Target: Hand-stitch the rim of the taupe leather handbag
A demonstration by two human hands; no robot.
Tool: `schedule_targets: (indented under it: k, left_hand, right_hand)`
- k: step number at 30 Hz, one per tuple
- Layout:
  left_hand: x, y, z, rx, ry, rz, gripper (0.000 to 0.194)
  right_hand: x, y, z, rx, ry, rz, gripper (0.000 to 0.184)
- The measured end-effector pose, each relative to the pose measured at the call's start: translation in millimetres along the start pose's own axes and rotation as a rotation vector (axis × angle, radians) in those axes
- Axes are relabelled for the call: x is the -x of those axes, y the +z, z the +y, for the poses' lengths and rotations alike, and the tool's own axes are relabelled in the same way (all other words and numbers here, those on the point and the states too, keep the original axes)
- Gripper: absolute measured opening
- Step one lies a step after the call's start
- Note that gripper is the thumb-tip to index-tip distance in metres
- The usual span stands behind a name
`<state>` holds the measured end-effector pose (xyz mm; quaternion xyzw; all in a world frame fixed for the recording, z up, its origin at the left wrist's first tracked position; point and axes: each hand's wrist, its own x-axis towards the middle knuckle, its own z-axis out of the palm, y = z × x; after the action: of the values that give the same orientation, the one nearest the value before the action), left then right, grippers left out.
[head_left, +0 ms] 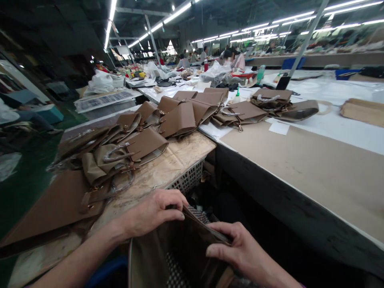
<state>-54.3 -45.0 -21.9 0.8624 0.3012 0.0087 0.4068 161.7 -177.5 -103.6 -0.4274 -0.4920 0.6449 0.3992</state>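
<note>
A brown handbag [192, 236] is held in my lap below the table edge, its mouth towards me and its dark inside showing. My left hand [160, 212] pinches the far rim, thumb inside and fingers over the outer side. Further right along the same rim, my right hand [237, 250] grips the edge between thumb and fingers. Black-and-white checked cloth [200, 215] shows just beyond the rim and again lower down near the bag. The lower part of the bag runs out of view.
Several brown bags [177, 120] lie piled on the worn wooden table [177, 154]. A plastic basket [190, 176] sits beneath its edge. To the right stands a paper-covered table [300, 168] with a white slip [279, 127] and a folded brown piece [361, 112]. People work far back.
</note>
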Motion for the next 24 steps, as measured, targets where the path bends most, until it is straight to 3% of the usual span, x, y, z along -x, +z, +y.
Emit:
schedule_targets:
  k: [4,10,19,24]
  left_hand:
    - [0.0,1.2,-10.6,0.036,-0.05,0.065,0.017]
    - [0.0,2.9,-10.5,-0.009,-0.076,0.087,0.017]
    - [-7.7,7.7,-10.2,-0.014,-0.113,0.126,0.01]
    - [-7.6,7.8,-10.0,0.043,-0.119,0.132,0.012]
  right_hand:
    - [5.3,-9.4,-0.1,-0.06,0.025,0.006,0.042]
    - [8.6,-14.6,-4.5,0.036,-0.012,0.024,0.033]
    - [7.9,-1.4,14.1,-0.173,0.015,0.218,0.032]
    - [7.0,4.5,12.8,-0.257,0.037,0.24,0.036]
